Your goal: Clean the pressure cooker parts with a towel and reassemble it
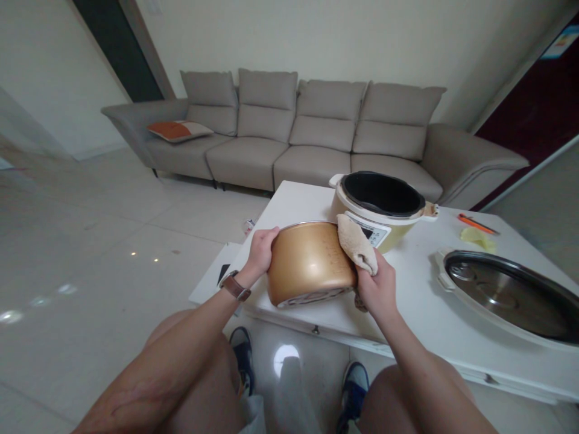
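Caller: Quick, what's in that left grip [262,250]?

Me: The left wall of the gold pot [312,262]! I'm closed on its side, thumb up by the rim, with a brown-strapped watch [235,286] on the wrist

Caller: And the right grip [379,283]?

Me: Pinching a folded beige cloth [355,241], which lies right against the pot's right wall, its upper end up at the rim. How my fingers sit behind it, I cannot tell

Caller: So where's the pot itself?

Me: Tilted, between my two grips, over the near part of the white surface [298,199], a strip of its underside showing on the near side. Whether it touches down anywhere, I cannot tell

Caller: What's around it?

Me: Just beyond, to the right, the cooker body [400,235], open on top, black inside! Near right, the lid [506,295] lies with its metal inner side up. Farther back on the right, a slim orange object [477,224] beside a crumpled pale yellow piece [478,238]

Caller: And the far side?

Me: A long grey-brown sofa [316,157], with an orange and pale cushion [176,129] toward its left end
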Demonstrator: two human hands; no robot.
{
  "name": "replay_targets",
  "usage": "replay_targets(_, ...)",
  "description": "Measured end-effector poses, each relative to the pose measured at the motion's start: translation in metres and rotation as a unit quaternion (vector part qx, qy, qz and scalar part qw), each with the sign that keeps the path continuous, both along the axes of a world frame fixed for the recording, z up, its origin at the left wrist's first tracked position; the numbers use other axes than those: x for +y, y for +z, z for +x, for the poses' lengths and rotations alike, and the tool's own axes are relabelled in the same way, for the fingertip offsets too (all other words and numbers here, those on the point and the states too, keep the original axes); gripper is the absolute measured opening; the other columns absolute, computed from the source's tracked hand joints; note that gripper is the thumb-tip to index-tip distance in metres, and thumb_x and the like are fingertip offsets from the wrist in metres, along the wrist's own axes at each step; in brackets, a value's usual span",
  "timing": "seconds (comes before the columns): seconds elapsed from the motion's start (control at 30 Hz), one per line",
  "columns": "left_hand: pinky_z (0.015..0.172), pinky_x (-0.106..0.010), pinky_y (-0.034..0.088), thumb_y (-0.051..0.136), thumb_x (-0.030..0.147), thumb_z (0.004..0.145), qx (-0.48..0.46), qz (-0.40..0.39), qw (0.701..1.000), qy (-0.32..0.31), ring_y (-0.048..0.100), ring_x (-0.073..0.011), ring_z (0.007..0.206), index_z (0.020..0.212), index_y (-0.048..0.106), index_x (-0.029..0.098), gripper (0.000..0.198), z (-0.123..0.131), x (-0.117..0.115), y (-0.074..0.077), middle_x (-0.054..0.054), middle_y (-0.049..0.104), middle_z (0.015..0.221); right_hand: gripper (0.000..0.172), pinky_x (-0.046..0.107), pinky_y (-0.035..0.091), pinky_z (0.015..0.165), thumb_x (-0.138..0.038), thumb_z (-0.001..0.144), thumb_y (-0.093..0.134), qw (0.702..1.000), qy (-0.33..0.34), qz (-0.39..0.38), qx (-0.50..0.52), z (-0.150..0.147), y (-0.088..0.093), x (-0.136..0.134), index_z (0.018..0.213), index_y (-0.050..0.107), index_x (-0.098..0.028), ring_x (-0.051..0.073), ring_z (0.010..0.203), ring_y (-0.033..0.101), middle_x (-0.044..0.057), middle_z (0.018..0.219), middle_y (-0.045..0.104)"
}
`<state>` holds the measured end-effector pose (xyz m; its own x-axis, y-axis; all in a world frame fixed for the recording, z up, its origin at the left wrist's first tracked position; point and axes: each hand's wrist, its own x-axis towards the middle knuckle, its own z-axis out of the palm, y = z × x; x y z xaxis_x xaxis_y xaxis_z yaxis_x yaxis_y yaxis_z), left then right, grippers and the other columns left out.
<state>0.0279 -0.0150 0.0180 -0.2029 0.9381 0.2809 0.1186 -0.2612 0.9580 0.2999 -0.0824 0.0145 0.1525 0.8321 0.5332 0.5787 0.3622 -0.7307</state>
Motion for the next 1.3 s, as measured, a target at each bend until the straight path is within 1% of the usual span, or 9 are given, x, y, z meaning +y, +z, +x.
replay_targets(0.17,0.052,-0.030,0.025,0.060,0.048,0.082,0.001,0.004,1.000,0.006,0.031,-0.0117,0.054,0.049,0.035,0.022,0.049,-0.0001,0.0006,-0.0007,0.004,0.031,0.053,0.032,0.040,0.051,0.089,-0.025,0.087,0.055,1.000,-0.002,0.001,-0.004,0.0002,0.0009,-0.0002,0.112,0.073,-0.018,0.026,0.092,0.068,0.008,0.103,0.077)
replay_targets(0.33,0.053,-0.029,0.025,0.060,0.048,0.082,0.001,0.006,1.000,0.010,0.030,-0.0121,0.055,0.049,0.034,0.023,0.049,-0.0003,0.0015,-0.0025,0.004,0.031,0.052,0.034,0.040,0.052,0.089,-0.026,0.087,0.055,1.000,-0.004,-0.002,-0.010,0.0011,0.0000,-0.0003,0.115,0.072,-0.018,0.026,0.092,0.068,0.009,0.105,0.076)
replay_targets(0.6,0.054,-0.031,0.022,0.058,0.051,0.081,-0.001,-0.003,1.000,-0.003,0.026,-0.0120,0.055,0.049,0.031,0.023,0.050,0.0006,0.0028,-0.0040,0.004,0.026,0.053,0.032,0.039,0.052,0.087,-0.026,0.087,0.056,1.000,0.002,0.008,-0.017,0.0024,0.0011,-0.0010,0.113,0.073,-0.019,0.026,0.091,0.068,0.008,0.102,0.077)
replay_targets(0.87,0.055,-0.030,0.026,0.059,0.051,0.080,0.007,-0.001,1.000,0.013,0.031,-0.0127,0.057,0.050,0.034,0.023,0.048,0.0001,0.0032,-0.0037,0.003,0.032,0.055,0.032,0.038,0.052,0.086,-0.026,0.086,0.056,1.000,0.000,0.011,-0.019,0.0023,0.0024,-0.0009,0.113,0.073,-0.019,0.026,0.091,0.068,0.007,0.102,0.077)
replay_targets(0.97,0.054,-0.030,0.027,0.059,0.051,0.079,0.000,-0.006,1.000,0.017,0.031,-0.0127,0.057,0.050,0.034,0.023,0.048,0.0004,0.0035,-0.0037,0.003,0.032,0.054,0.034,0.039,0.052,0.086,-0.025,0.085,0.056,1.000,0.000,0.014,-0.021,0.0027,0.0022,-0.0007,0.114,0.073,-0.019,0.026,0.091,0.068,0.008,0.103,0.077)
replay_targets(1.13,0.054,-0.030,0.026,0.059,0.050,0.080,-0.003,0.001,1.000,0.008,0.030,-0.0125,0.056,0.050,0.034,0.023,0.048,0.0008,0.0037,-0.0037,0.003,0.031,0.053,0.037,0.039,0.053,0.086,-0.024,0.083,0.055,1.000,-0.001,0.008,-0.025,0.0035,0.0008,0.0001,0.115,0.073,-0.019,0.027,0.090,0.068,0.008,0.102,0.077)
replay_targets(1.3,0.053,-0.030,0.025,0.059,0.049,0.080,-0.011,-0.002,1.000,0.002,0.030,-0.0123,0.055,0.049,0.033,0.023,0.048,0.0008,0.0035,-0.0045,0.003,0.029,0.052,0.035,0.039,0.053,0.086,-0.024,0.083,0.056,1.000,0.003,0.013,-0.024,0.0034,0.0017,-0.0001,0.114,0.073,-0.019,0.026,0.090,0.068,0.008,0.103,0.077)
